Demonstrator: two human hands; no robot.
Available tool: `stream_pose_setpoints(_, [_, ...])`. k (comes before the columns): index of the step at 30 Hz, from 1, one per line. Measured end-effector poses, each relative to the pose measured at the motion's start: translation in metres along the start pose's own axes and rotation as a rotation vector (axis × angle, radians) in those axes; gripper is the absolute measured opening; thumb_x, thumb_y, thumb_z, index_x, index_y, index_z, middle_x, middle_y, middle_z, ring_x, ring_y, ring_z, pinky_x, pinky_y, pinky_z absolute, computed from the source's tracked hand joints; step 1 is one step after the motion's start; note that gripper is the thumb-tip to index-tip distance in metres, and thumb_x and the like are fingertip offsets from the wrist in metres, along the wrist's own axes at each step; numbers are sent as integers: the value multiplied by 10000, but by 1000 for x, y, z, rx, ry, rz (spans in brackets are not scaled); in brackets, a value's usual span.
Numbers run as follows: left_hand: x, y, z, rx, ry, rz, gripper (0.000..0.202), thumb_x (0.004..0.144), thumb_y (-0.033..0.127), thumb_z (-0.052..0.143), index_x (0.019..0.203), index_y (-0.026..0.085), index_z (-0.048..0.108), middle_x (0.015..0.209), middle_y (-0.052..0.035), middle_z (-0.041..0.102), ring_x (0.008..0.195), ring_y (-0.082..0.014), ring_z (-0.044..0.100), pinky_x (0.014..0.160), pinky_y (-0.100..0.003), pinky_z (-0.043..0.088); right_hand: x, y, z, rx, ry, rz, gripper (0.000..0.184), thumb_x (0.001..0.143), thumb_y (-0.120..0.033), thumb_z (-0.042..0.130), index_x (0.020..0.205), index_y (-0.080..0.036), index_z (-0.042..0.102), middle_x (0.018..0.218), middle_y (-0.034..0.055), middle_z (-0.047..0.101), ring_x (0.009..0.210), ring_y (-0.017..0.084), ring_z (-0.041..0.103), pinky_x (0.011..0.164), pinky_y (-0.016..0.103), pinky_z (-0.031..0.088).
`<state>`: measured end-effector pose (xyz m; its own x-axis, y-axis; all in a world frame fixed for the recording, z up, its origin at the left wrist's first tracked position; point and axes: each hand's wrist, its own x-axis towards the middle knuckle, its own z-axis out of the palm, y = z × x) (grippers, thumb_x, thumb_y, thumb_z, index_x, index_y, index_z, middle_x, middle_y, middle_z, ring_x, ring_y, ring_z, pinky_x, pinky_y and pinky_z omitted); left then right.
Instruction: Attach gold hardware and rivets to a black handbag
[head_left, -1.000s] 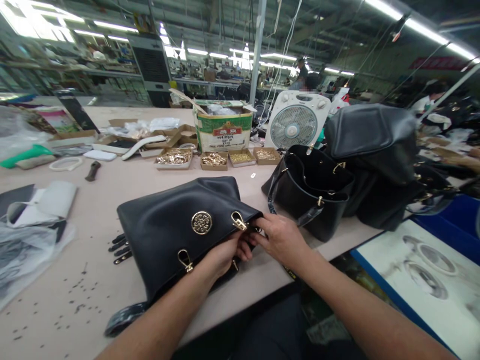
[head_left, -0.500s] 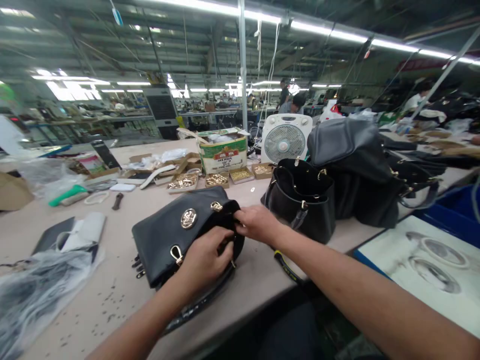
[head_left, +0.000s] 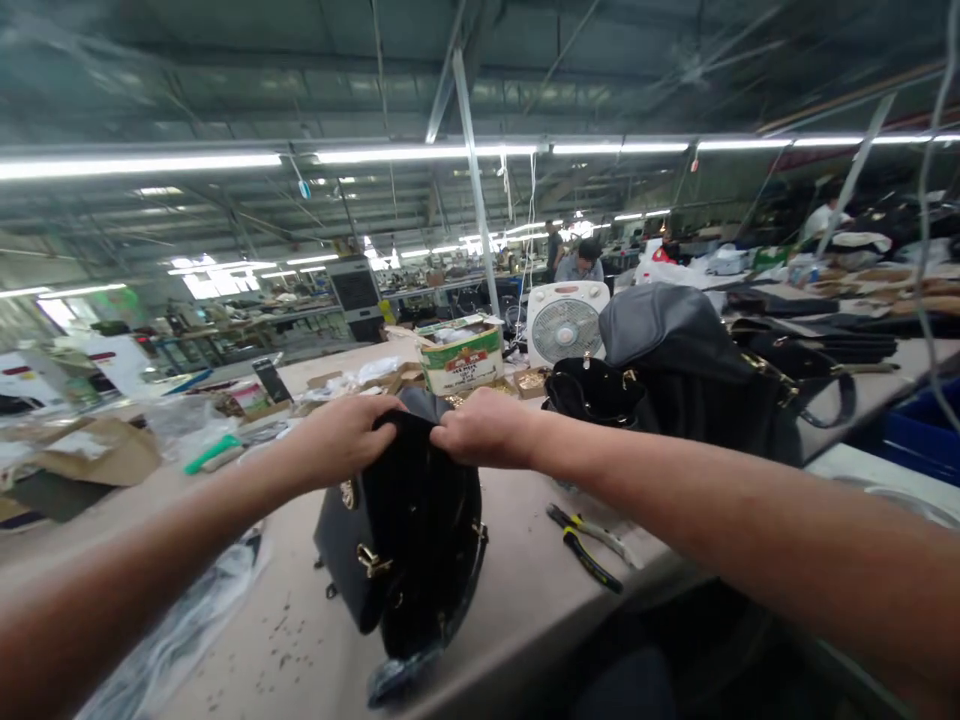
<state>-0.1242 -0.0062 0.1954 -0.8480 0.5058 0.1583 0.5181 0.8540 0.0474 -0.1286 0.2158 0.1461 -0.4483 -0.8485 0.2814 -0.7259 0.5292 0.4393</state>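
Observation:
A black handbag with gold hardware is tipped on the table, its dark open mouth turned toward me. My left hand is closed on the upper rim. My right hand pinches the same rim a short way to the right, with the dark edge stretched between the hands. A wrapped handle hangs at the bag's lower end. To the right, pliers with black and yellow grips lie on the table, touched by neither hand. Behind my right forearm stands another black handbag, partly hidden.
A white box fan and a green-and-white printed tub stand at the back. A large black bag is on the right, near a blue crate. On the left are a green-handled tool, cardboard and clear plastic.
The handbag has been turned and lifted so its mouth faces me. Both hands have moved to its upper rim, the left from inside or beside the opening. My view has tilted upward.

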Motion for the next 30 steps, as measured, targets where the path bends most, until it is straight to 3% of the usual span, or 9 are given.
stream_pose_setpoints(8, [-63,62,-55,-693,-166,-25,269,831,446,642,949,261,800,986,-40,790,955,-288,722,864,-366,599,-61,-43,-127,-79,-9,-189,208,962,-55,532,1000,-142,717,839,78,748,753,239,720,596,330,492])
stream_pose_setpoints(11, [-81,98,-52,-692,-167,6,258,831,411,606,904,259,801,1033,-37,780,995,-285,703,862,-332,579,-97,-80,-178,15,-152,-212,160,929,-63,602,964,-140,737,831,56,747,685,186,681,540,295,430])
stream_pose_setpoints(14, [-78,145,-32,-647,-289,157,274,840,357,550,890,230,787,998,-35,755,999,-261,667,860,-300,542,-142,-111,-200,130,-267,-120,74,912,-123,668,909,-153,736,755,19,714,596,139,610,515,279,384])
stream_pose_setpoints(17, [-51,201,16,-666,-623,405,287,838,288,529,954,195,774,970,-27,731,945,-219,638,849,-286,518,-202,-133,-187,167,-280,8,44,891,-147,701,880,-189,706,753,-5,692,604,160,592,535,318,374])
stream_pose_setpoints(20, [-19,267,93,-793,-834,642,220,784,256,579,892,172,750,919,-13,703,843,-173,594,793,-266,502,-274,-153,-157,184,-265,104,90,889,-110,672,912,-196,674,783,-5,680,644,178,582,589,339,373])
stream_pose_setpoints(23, [-8,339,181,-882,-1027,718,127,699,213,607,758,175,712,830,-10,675,798,-175,577,745,-281,495,-345,-184,-129,205,-281,253,125,947,-117,582,900,-196,667,790,15,664,657,178,552,622,342,371])
stream_pose_setpoints(25, [-16,378,231,-916,-1252,646,87,674,242,614,693,179,671,728,-19,653,692,-191,580,664,-319,508,-382,-211,-114,245,-262,424,164,973,-144,561,881,-211,679,821,29,665,716,185,574,650,343,397])
stream_pose_setpoints(28, [-31,409,277,-956,-1449,595,131,678,286,599,724,183,666,704,-36,671,640,-216,612,632,-360,537,-413,-246,-98,343,-157,742,141,984,-185,597,968,-228,731,1062,71,710,956,213,641,804,353,484])
stream_pose_setpoints(30, [-32,411,291,-1017,-1440,628,174,716,313,584,765,177,681,760,-40,697,695,-212,639,681,-355,551,-420,-256,-88,417,-80,859,143,989,-206,622,1059,-233,744,1197,79,711,1090,229,641,935,387,496])
